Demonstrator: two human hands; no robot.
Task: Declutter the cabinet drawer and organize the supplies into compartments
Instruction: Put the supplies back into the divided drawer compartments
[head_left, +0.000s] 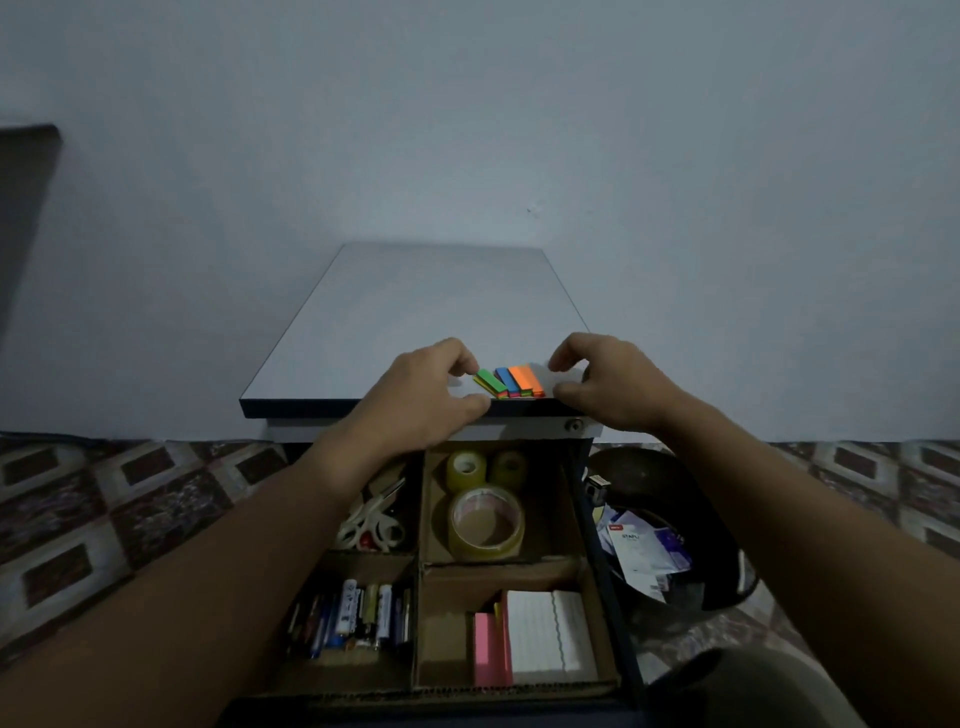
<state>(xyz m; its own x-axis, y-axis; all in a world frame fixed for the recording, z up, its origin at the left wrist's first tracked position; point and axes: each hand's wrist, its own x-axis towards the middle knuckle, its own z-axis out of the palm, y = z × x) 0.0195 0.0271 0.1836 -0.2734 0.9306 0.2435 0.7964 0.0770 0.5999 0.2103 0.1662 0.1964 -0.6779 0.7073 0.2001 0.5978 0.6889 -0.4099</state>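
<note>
The wall (467, 130) is plain and pale grey-blue, with one small mark (532, 209) on it. The light is dim and cool – the lower part of the room is in shadow. The floor (130, 499) has patterned tiles in brown and grey. A dark panel (26, 208) stands at the left edge. A cabinet (426, 301) with a white top stands against the wall; beside it, on the floor, is a round dark bin (675, 483).

I see the white cabinet top (415, 312) carrying a small fan of sticky flags (511, 382), green, blue and orange, at its front edge. Below it, the open drawer (597, 519) holds tape rolls (485, 525), scissors (371, 525), batteries (358, 613) and note pads (540, 639) in cardboard compartments. A dark bin (670, 483) stands on the patterned floor (130, 493) beside it.
</note>
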